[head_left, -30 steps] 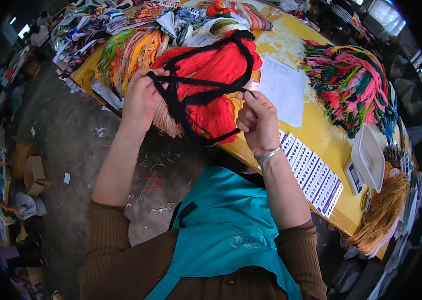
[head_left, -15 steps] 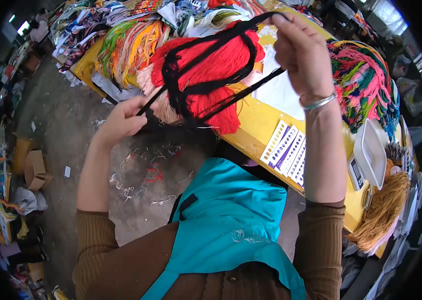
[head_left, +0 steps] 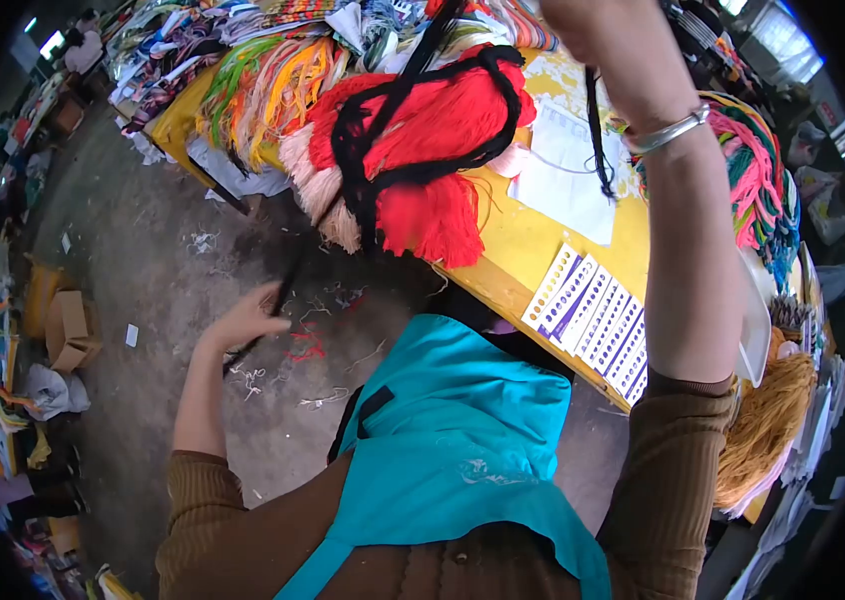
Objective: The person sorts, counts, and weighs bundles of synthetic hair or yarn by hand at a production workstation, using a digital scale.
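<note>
Black thread (head_left: 433,172) lies in loops over red hanks of thread (head_left: 443,120) on the yellow table. My left hand (head_left: 248,318), low over the floor to the left of the table, is closed on a black strand that stretches up toward the hanks. At the top edge of the view is my right hand (head_left: 598,35), its fingers partly cut off. A black end (head_left: 598,140) hangs down from it, and another black length runs up out of view to its left. A pale pink hank (head_left: 318,190) lies beside the red ones.
Shade cards (head_left: 588,320) and a white paper (head_left: 568,180) lie on the yellow table (head_left: 503,240). Multicoloured hanks (head_left: 273,95) are heaped behind. Brown thread (head_left: 768,430) and a white tray (head_left: 755,320) are at right. A cardboard box (head_left: 71,330) stands on the floor.
My right hand has risen to the top edge, and my left hand has dropped lower, drawing the black strands apart. The black loops still lie over the red hanks.
</note>
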Demonstrator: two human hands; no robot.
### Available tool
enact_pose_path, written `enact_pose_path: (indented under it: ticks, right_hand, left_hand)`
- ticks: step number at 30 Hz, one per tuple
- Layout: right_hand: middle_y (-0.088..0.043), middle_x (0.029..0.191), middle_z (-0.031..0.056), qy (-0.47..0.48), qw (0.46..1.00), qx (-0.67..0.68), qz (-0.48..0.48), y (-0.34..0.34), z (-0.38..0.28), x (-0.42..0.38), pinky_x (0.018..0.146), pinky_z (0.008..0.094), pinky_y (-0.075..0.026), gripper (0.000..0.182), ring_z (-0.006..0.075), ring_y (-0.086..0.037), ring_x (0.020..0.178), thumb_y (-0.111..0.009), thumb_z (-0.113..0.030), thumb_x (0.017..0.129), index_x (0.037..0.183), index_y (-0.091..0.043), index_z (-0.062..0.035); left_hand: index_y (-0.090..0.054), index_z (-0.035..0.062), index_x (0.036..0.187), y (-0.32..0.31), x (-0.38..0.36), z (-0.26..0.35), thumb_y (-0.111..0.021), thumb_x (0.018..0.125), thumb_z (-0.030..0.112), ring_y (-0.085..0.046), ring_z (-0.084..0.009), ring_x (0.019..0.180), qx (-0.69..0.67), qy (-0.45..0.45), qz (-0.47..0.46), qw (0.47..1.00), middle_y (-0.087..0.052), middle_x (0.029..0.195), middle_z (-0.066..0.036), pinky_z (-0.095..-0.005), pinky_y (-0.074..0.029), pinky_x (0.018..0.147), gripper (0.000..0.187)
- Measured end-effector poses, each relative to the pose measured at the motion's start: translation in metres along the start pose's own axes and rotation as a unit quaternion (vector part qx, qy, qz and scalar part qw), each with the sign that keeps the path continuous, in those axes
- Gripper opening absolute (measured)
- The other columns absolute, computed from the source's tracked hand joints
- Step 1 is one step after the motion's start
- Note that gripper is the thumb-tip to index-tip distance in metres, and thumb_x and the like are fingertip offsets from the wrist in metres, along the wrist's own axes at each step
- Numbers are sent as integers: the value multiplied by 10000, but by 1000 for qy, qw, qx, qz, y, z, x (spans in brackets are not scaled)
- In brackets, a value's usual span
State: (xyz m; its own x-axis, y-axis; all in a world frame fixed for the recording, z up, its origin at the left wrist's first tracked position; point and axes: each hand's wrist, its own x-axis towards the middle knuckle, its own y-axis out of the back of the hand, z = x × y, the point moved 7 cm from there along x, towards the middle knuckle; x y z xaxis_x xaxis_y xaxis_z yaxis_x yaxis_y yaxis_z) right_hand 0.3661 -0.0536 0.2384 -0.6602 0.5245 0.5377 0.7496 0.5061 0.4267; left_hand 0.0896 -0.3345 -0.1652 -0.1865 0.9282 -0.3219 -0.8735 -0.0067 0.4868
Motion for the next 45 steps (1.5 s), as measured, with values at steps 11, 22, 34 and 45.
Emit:
enact_pose_path:
  ticks: [11,22,34,45]
  right_hand:
    - [-610,681,7,17,995,-8,-101,-59,18,-16,555,233,-415,154,64,-526,603,-607,-127,900,925,-686,4]
    - [-647,772,-44,-253,938,231,-53,-100,146,-100,577,195,-403,108,23,-512,648,-634,-120,895,912,-706,-42]
    - [-598,1113,54,-119,959,213,-143,-191,101,-146,941,338,-440,436,175,-568,1057,-700,-104,834,1237,-540,-58]
    - [-577,692,20,-223,919,324,-26,-148,87,-208,567,226,-444,172,66,-532,612,-549,-92,952,1020,-659,21]
  left_hand:
    - [-578,-13,1104,-15,31,291,-523,932,108,-480,-87,505,-325,-258,-75,906,-533,718,-14,-262,-442,516,217]
    - [-454,100,769,70,-55,204,-351,1035,348,-161,-29,348,-573,-242,-30,783,-226,483,71,-191,-154,322,378]
    - [-464,-27,1322,92,-86,273,-555,924,380,-577,-232,1071,-203,-374,281,860,-602,1158,-153,-350,-444,915,576]
    - [-490,-68,1298,-53,21,298,-427,984,223,-358,-313,1363,-399,-264,31,877,-458,1402,-185,-427,-247,1129,432]
